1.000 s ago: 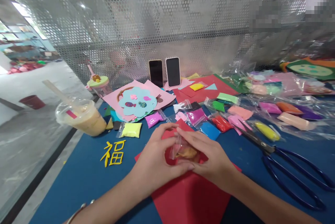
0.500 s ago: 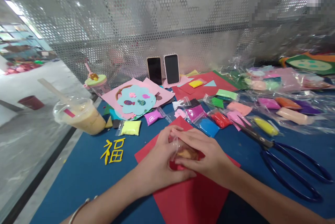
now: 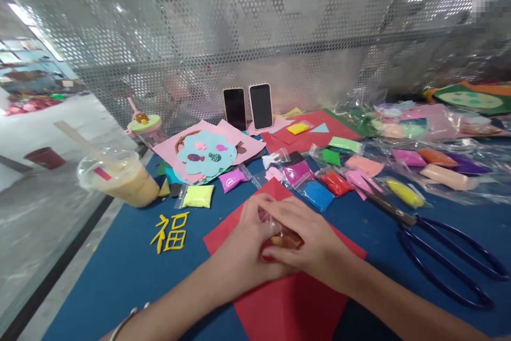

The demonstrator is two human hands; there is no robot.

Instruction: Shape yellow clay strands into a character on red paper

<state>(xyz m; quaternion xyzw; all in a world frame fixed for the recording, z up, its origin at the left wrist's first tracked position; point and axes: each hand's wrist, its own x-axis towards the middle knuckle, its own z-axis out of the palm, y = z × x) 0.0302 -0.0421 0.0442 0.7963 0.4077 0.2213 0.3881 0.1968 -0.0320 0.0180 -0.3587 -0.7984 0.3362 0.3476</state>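
Observation:
My left hand point(image 3: 241, 248) and my right hand point(image 3: 309, 237) are pressed together over a red paper sheet point(image 3: 287, 293) on the blue mat. Between them they grip a small clear plastic bag point(image 3: 279, 234) with an orange-brown lump inside. The fingers of both hands curl round the bag and hide most of it. A yellow clay character point(image 3: 170, 230) lies on the mat to the left of my left hand.
Blue-handled scissors point(image 3: 439, 248) lie at the right. Several small bags of coloured clay point(image 3: 311, 193) spread behind my hands. A plastic cup with a drink point(image 3: 120, 181) stands at the left edge. Two phones point(image 3: 247, 107) lean on the perforated metal wall point(image 3: 255, 22).
My hands have closed in tighter on the bag and shifted slightly nearer on the red sheet. Less of the bag shows now.

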